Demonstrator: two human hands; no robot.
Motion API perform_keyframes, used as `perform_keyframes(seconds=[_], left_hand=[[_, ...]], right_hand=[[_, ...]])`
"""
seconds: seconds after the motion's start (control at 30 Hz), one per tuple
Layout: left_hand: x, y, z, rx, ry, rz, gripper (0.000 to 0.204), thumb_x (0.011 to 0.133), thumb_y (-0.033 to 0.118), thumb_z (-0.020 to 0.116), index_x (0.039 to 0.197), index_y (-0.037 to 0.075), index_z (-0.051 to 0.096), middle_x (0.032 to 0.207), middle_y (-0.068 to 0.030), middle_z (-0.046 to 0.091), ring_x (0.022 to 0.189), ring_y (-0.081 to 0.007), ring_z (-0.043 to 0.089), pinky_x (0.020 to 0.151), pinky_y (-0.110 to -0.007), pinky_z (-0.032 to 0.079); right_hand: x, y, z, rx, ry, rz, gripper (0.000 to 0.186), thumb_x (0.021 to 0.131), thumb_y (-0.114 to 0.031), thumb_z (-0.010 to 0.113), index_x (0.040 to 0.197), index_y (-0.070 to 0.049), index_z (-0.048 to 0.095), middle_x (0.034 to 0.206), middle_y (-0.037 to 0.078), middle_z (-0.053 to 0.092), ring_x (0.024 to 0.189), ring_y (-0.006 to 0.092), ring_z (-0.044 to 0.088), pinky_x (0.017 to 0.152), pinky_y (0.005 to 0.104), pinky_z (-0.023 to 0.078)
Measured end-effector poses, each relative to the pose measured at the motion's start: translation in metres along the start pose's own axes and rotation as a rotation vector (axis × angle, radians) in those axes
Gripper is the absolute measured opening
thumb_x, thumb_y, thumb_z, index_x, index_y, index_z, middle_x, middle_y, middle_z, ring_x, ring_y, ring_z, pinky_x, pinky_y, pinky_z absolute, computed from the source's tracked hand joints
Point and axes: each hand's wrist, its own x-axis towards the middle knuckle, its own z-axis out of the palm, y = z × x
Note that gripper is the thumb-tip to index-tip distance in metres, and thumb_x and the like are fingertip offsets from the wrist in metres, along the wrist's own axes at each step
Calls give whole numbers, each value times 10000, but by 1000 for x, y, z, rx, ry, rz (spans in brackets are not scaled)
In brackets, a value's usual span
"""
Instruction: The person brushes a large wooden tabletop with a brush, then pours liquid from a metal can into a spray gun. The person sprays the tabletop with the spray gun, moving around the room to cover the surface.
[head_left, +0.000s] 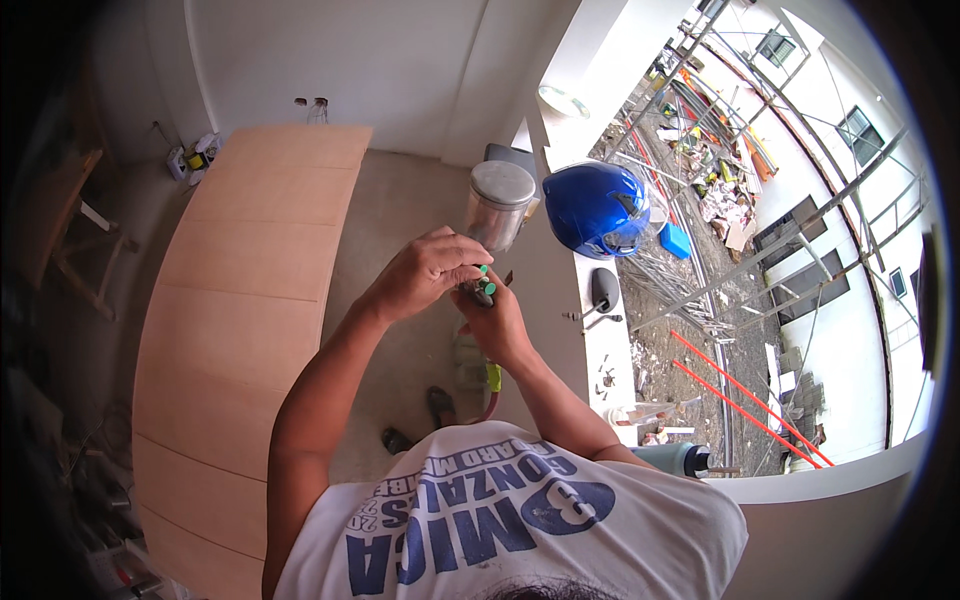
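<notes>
both hands (425, 272) grip a green-knobbed tool (487, 287); board (240, 260) at left, helmet (595, 208) on ledge (612, 345).

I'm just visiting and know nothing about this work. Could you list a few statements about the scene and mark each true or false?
1. The right hand holds a green-knobbed tool, with the left hand close against it. True.
2. The helmet is red. False: the helmet is blue.
3. A silver canister is just beyond the hands. True.
4. The large tan board is right of the hands. False: the board is to their left.
</notes>
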Motion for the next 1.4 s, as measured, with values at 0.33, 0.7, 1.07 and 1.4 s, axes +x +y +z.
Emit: perform_keyframes(seconds=[0.33,0.7,1.07,1.4], left_hand=[[4,-6,6,-10,38,22,179,883,113,763,1056,69,752,1032,-52,752,889,-219,660,818,-344,546],[-109,-60,82,-432,607,-672,352,1033,192,632,1326,-1,610,1165,-67,687,1012,-114,631,944,-289,508],[-270,-93,205,-880,-503,-881,498,872,83,587,1364,4,580,1236,-119,681,1102,-206,630,1007,-344,485],[-205,-177,102,-462,141,-1108,457,983,106,563,1408,-61,536,1357,-192,642,1248,-240,621,1066,-348,477]], right_hand=[[4,8,-1,37,43,-37,438,953,-126,681,1349,-9,536,869,72,634,670,146,631,552,323,579],[24,-2,-14,-47,131,-14,232,935,-158,678,1091,-12,588,816,28,612,644,113,605,549,283,567],[84,-8,-10,-34,209,-126,239,951,-196,697,1054,12,640,867,63,697,556,111,610,497,265,549],[184,14,-5,-96,122,-175,241,974,-235,677,1066,-16,637,824,29,659,645,82,595,512,263,536]])
